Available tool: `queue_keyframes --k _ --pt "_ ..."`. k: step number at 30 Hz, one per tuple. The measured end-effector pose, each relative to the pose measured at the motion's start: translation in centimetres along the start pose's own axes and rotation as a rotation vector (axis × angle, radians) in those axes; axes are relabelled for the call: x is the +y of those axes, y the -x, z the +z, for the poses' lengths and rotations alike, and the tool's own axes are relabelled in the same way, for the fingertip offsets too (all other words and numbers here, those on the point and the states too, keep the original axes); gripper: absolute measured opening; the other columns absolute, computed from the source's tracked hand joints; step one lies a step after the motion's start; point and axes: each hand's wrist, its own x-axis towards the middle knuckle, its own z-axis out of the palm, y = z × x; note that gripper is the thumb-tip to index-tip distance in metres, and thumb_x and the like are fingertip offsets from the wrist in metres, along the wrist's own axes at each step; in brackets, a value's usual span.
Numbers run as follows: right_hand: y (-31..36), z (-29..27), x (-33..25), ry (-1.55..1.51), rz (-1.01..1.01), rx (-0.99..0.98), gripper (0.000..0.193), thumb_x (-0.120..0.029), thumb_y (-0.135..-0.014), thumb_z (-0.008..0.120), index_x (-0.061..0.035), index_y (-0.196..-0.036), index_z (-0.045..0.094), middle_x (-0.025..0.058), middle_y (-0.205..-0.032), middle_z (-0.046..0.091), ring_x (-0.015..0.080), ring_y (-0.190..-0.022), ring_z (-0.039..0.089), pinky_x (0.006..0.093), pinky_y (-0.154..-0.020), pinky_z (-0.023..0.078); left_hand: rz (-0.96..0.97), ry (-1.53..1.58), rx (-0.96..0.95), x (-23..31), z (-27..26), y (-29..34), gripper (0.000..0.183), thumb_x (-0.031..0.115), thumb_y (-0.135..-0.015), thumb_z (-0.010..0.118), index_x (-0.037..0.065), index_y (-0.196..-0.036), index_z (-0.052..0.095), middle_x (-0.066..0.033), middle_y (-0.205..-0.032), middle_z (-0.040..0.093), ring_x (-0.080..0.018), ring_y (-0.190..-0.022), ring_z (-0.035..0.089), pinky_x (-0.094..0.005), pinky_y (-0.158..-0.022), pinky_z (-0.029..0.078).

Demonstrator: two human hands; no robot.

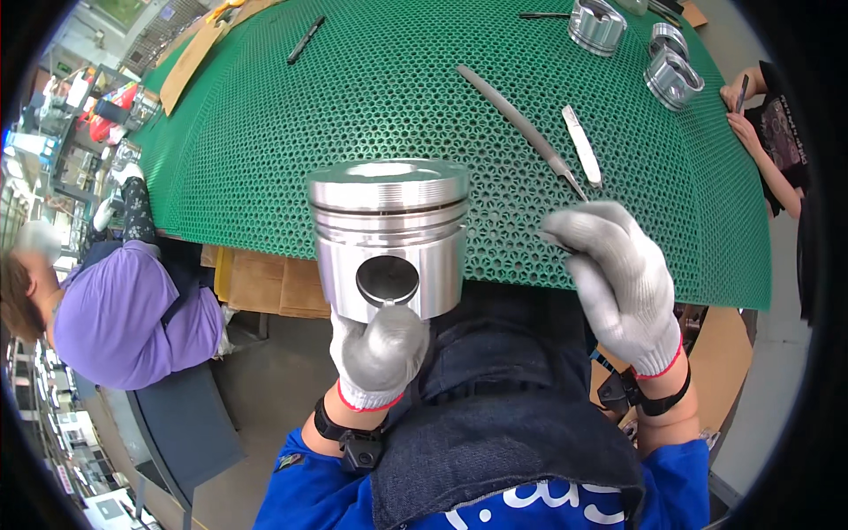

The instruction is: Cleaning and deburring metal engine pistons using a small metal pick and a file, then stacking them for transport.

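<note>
A shiny metal piston (389, 231) stands upright in my left hand (380, 349), gripped from below at its skirt, just under the round pin hole. The white-gloved fingers are partly hidden behind it. My right hand (618, 283), gloved too, hovers at the mat's near edge with fingers curled toward the thumb. A dark bit shows between its fingertips, too small to name. Beyond that hand lies a half-round file (521, 125), its thin tang reaching toward the glove. Beside the file is a slim whitish tool (580, 146).
A green perforated mat (397, 106) covers the bench. Several pistons (597, 28) stand at its far right, near a dark pen (543, 15). A black marker (306, 40) lies far left, near cardboard (193, 66). A person in purple (141, 314) works at left; another person's hands (740, 110) are at right.
</note>
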Motion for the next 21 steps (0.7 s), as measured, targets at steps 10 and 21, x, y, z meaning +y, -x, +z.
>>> queue_keyframes --k 10,21 --pt "-2.9 1.9 -1.9 0.114 -0.136 -0.025 0.030 0.003 -0.078 0.063 -0.0068 -0.106 0.068 0.0129 -0.098 0.065 0.0299 -0.085 0.068 0.0361 -0.075 0.056 0.272 -0.700 0.056 0.0 -0.4 0.1 0.083 0.023 -0.066 0.088 0.000 -0.135 0.048 -0.0132 -0.123 0.061 -0.0235 -0.108 0.062 -0.0367 -0.091 0.052" --pt "-2.8 2.2 -2.8 0.273 -0.151 -0.037 0.031 0.002 -0.077 0.064 -0.0073 -0.107 0.068 0.0127 -0.095 0.066 0.0298 -0.076 0.068 0.0355 -0.065 0.056 0.453 -1.121 -0.275 0.5 -0.7 -0.9 0.087 0.006 -0.067 0.087 -0.001 -0.139 0.040 -0.0143 -0.126 0.058 -0.0201 -0.110 0.059 -0.0340 -0.090 0.053"
